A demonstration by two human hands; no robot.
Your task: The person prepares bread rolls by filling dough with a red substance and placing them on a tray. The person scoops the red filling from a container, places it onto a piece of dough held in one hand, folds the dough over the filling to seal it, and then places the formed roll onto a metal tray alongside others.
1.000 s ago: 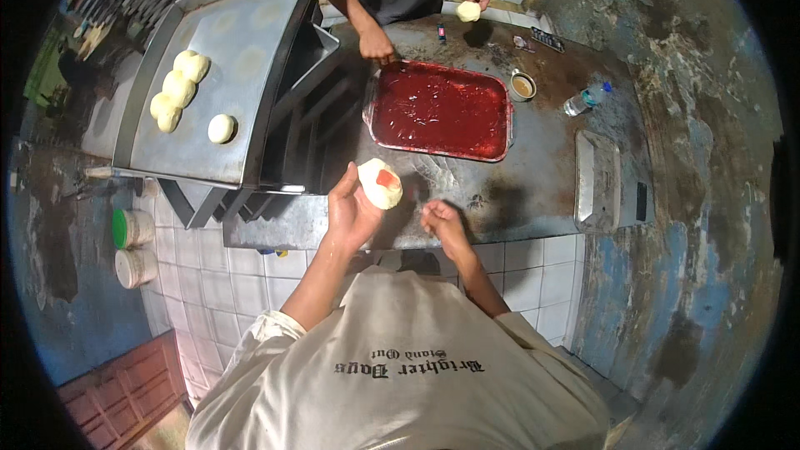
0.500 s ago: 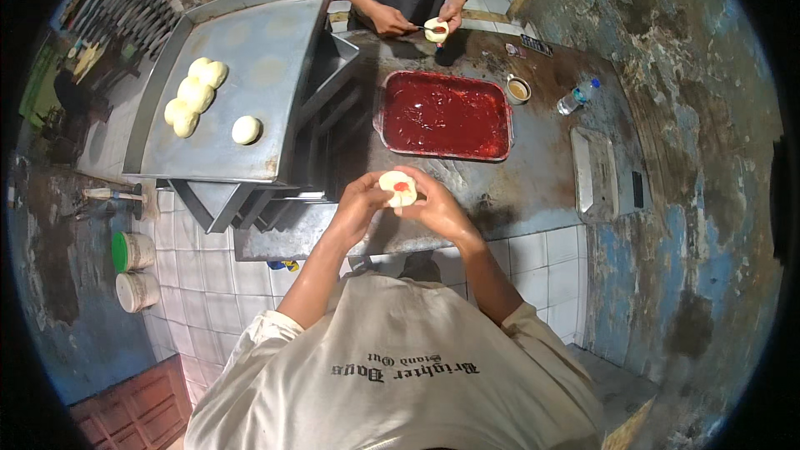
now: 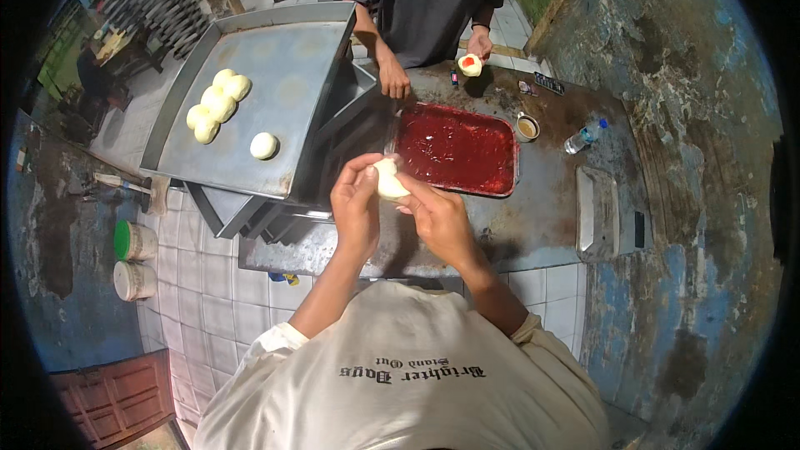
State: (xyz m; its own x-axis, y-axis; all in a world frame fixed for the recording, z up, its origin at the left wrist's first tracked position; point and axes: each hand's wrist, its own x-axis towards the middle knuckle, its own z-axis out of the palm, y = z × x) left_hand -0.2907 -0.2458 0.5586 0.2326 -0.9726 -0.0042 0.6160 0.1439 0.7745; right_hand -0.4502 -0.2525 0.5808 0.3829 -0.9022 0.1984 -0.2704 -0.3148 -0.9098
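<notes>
Above the table's near side, I hold a pale piece of dough (image 3: 388,182) between both hands. My left hand (image 3: 357,204) pinches its left edge with thumb and fingers. My right hand (image 3: 443,221) grips the lower right edge. The dough looks folded over, and no red shows on it. Just beyond my hands lies a rectangular tray (image 3: 515,160) of glossy red filling (image 3: 454,148). To the left, a large metal baking tray (image 3: 287,58) bears a cluster of dough balls (image 3: 218,104) and one separate dough ball (image 3: 264,146).
Across the table (image 3: 508,237), a co-worker holds dough with red filling (image 3: 470,64); their other hand (image 3: 394,81) is near the filling tray's far left corner. A cup (image 3: 527,127), a bottle (image 3: 579,140) and a metal pan (image 3: 598,212) stand right. Metal trays are stacked beneath the baking tray.
The red filling visible in my dough is now out of sight, with the dough folded over. The co-worker's one hand has left their dough and moved toward the filling tray. My view has shifted.
</notes>
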